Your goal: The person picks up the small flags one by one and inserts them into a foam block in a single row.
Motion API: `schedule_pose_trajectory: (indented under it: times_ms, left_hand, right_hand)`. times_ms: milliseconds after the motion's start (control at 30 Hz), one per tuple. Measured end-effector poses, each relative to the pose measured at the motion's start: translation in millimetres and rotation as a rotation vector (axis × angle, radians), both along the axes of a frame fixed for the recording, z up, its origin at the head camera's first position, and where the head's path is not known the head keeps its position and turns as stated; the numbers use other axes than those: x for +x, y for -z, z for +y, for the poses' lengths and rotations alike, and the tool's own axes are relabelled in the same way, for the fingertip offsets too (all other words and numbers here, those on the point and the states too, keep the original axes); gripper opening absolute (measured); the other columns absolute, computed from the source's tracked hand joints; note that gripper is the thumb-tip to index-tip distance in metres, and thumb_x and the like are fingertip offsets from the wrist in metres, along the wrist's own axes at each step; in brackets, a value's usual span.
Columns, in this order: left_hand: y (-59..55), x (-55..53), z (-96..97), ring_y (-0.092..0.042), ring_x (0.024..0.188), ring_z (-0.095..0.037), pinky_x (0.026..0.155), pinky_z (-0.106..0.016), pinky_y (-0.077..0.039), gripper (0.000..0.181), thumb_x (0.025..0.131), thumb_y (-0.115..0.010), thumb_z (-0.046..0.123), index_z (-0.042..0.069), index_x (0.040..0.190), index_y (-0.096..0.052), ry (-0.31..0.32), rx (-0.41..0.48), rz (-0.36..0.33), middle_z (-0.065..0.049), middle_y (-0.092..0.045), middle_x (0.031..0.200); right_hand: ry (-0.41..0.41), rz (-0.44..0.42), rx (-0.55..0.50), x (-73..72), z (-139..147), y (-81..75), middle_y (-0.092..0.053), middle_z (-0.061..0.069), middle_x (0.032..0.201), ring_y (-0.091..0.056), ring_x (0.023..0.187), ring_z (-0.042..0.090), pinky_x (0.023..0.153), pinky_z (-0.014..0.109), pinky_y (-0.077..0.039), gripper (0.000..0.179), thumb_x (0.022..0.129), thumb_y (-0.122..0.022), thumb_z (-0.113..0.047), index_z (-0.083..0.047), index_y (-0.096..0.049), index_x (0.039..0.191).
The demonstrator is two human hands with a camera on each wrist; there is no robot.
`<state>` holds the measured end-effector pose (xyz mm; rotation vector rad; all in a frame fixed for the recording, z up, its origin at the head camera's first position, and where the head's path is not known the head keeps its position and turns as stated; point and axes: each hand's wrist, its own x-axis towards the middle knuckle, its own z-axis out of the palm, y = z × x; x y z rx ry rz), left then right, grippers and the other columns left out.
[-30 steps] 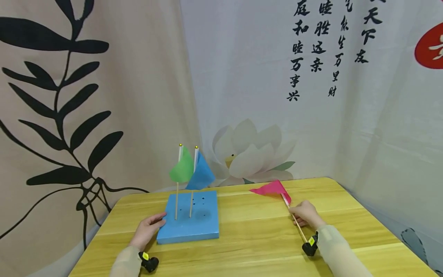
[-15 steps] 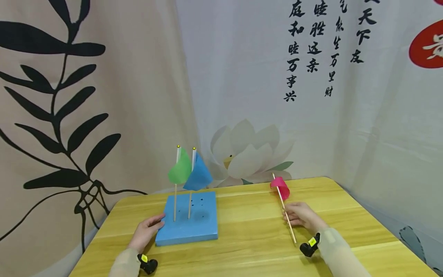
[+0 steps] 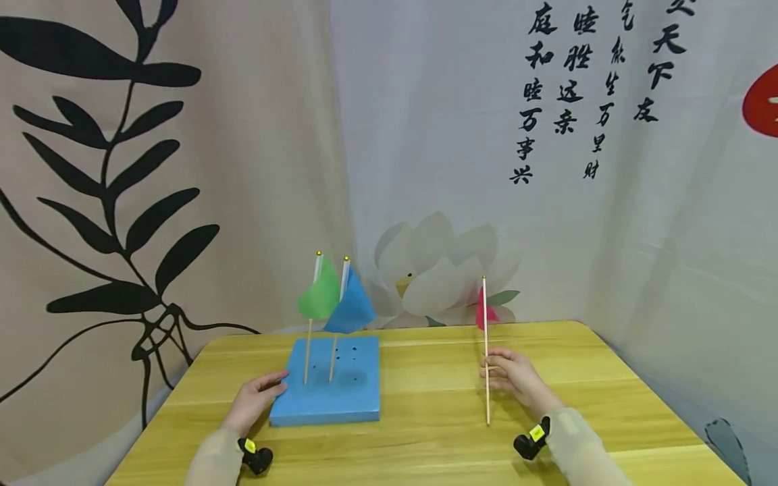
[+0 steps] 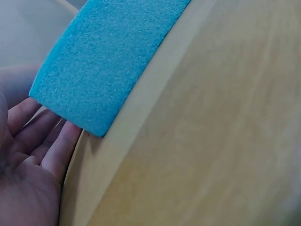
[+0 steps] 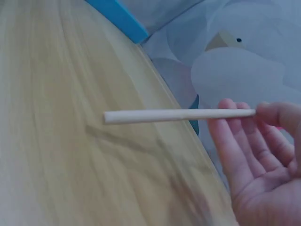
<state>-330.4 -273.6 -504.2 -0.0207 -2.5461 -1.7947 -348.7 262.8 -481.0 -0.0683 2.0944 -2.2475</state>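
My right hand pinches the wooden stick of a small pink flag between thumb and fingertips. The flag stands nearly upright, its cloth partly behind the stick. In the right wrist view, the stick's blunt lower end points out over the table. My left hand rests with relaxed fingers against the left edge of a blue foam board. A green flag and a blue flag stand in the board's left part. Several small holes show in its top.
The wooden table runs under both hands and the board. A curtain with printed leaves, a lotus and writing hangs behind it. Black wrist cameras sit on both sleeves.
My right hand has moved a little left and turned the pink flag from a left lean to nearly upright, its lower end swinging left. The left hand stays at the board.
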Motion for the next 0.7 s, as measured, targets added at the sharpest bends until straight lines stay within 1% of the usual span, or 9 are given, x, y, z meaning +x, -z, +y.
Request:
schedule_pose_trajectory:
  times_ms: [167,333,400,533,633,700]
  left_hand:
    - [-4.6,-1.9,0.4,-0.042,0.13,-0.037,0.107,-0.049,-0.037,0.048,0.097,-0.062,0.022,-0.001,0.138,-0.052,0.006,0.009,0.005,-0.022,-0.045,0.143]
    - [-2.6,-1.0,-1.1,-0.041,0.131,-0.037,0.107,-0.048,-0.037,0.049,0.097,-0.062,0.022,-0.001,0.139,-0.051,0.012,0.016,-0.006,-0.022,-0.045,0.144]
    - [-0.8,-0.3,-1.7,-0.041,0.131,-0.038,0.106,-0.049,-0.038,0.05,0.097,-0.061,0.023,-0.002,0.139,-0.05,0.017,0.015,-0.012,-0.022,-0.044,0.145]
    - [1.4,0.0,-1.6,-0.04,0.131,-0.04,0.106,-0.051,-0.038,0.051,0.098,-0.06,0.025,-0.002,0.14,-0.05,0.02,0.004,-0.021,-0.024,-0.042,0.145]
    - [1.1,-0.8,-0.2,-0.04,0.131,-0.04,0.106,-0.052,-0.037,0.051,0.098,-0.061,0.026,-0.003,0.139,-0.05,0.014,-0.004,-0.024,-0.024,-0.042,0.145]
    - [0.3,-2.0,0.8,-0.041,0.13,-0.04,0.106,-0.052,-0.037,0.051,0.097,-0.061,0.025,-0.003,0.139,-0.05,0.01,-0.005,-0.025,-0.025,-0.042,0.144]
  right_hand:
    - [0.05,0.076,-0.028,-1.6,-12,-10.1,-0.064,0.018,0.103,-0.068,0.087,0.027,0.073,0.039,-0.059,0.025,0.098,-0.056,-0.01,0.005,-0.053,0.118]
    - [0.097,0.122,-0.04,-0.9,-27,-20.8,-0.067,0.013,0.098,-0.069,0.084,0.025,0.072,0.04,-0.059,0.023,0.096,-0.059,-0.007,0.004,-0.055,0.116]
    - [0.108,0.132,-0.036,-0.6,-35,-24.2,-0.067,0.011,0.096,-0.069,0.084,0.025,0.072,0.04,-0.059,0.024,0.095,-0.059,-0.006,0.005,-0.054,0.116]
    - [0.115,0.141,-0.06,-2.8,-51,-28.6,-0.067,0.016,0.1,-0.069,0.087,0.029,0.072,0.04,-0.059,0.026,0.094,-0.06,-0.003,0.007,-0.053,0.117]
    - [0.12,0.138,-0.087,-6.9,-63,-32.5,-0.066,0.018,0.101,-0.068,0.088,0.031,0.072,0.04,-0.059,0.024,0.093,-0.062,-0.003,0.005,-0.056,0.115]
    - [0.117,0.145,-0.094,-10.3,-71,-35.7,-0.066,0.017,0.099,-0.068,0.088,0.03,0.073,0.041,-0.059,0.021,0.093,-0.062,-0.003,0.003,-0.057,0.113]
